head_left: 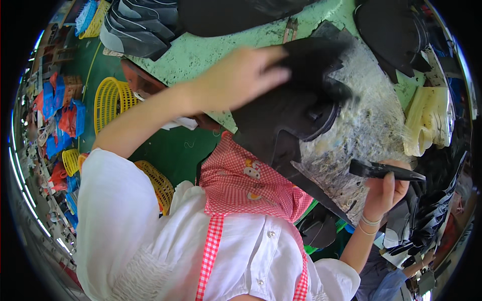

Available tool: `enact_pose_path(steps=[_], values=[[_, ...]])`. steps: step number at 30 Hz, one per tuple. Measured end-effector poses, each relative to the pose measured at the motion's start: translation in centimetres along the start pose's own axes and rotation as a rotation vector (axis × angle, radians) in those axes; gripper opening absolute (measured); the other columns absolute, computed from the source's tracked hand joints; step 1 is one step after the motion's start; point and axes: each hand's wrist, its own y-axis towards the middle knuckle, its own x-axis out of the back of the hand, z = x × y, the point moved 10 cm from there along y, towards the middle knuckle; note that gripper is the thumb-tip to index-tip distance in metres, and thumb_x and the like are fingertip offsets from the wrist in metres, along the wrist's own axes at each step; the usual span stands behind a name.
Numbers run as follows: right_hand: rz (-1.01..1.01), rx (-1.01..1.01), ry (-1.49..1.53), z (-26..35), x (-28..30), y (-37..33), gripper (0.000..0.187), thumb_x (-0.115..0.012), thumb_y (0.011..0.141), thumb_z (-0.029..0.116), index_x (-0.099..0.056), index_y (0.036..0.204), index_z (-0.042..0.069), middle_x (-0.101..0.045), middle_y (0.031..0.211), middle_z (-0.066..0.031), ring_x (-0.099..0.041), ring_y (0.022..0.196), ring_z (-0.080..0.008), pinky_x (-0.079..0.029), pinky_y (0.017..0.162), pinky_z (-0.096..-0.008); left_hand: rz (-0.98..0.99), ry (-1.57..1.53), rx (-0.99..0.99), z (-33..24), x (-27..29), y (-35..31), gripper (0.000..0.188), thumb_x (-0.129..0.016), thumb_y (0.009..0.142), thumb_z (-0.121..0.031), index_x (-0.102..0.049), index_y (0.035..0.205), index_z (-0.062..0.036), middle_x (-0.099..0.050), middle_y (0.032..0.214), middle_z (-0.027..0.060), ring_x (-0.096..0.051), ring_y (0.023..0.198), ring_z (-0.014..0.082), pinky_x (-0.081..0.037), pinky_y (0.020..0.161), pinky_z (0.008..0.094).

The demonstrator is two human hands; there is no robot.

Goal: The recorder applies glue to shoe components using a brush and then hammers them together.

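Observation:
My left hand, smeared by motion, is over the near part of the table, closed on a black shoe-upper piece that is blurred too. Under and beside it lies more black upper material, with a curved cut-out edge, reaching to the table's near edge. At the right, my right hand grips a black hammer, its blunt end pointing left and its tapered end right. The hammer is held above a worn, glue-stained grey work board. Part of it is hidden by my fingers.
Stacked grey-and-black uppers stand at the far left of the green table. A small metal tool lies at the back. Black pieces and a cream roll are at the right. A yellow basket stands on the floor.

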Motion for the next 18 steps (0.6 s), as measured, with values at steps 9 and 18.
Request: enact_pose_path(steps=[9,18], values=[[0.212,0.461,-0.716,2.5,-11.2,8.3,0.027,-0.068,0.08,-0.01,-0.075,0.104,0.0,-0.074,0.108,-0.014,-0.072,0.096,-0.0249,-0.055,0.087,-0.0332,0.099,-0.705,0.305,5.4,0.3,4.9,0.033,-0.069,0.09,-0.019,-0.067,0.119,-0.0017,-0.07,0.11,0.0048,-0.063,0.101,0.0142,-0.049,0.093,0.0297],[0.064,0.063,-0.612,-2.1,-0.5,3.9,0.02,-0.068,0.089,-0.003,-0.073,0.108,-0.001,-0.074,0.098,-0.0099,-0.071,0.088,-0.0203,-0.054,0.08,-0.0308,0.122,-0.84,0.279,5.9,-0.4,4.3,0.034,-0.068,0.092,-0.018,-0.066,0.121,0.0,-0.07,0.111,0.0044,-0.063,0.099,0.0123,-0.049,0.093,0.0284]])
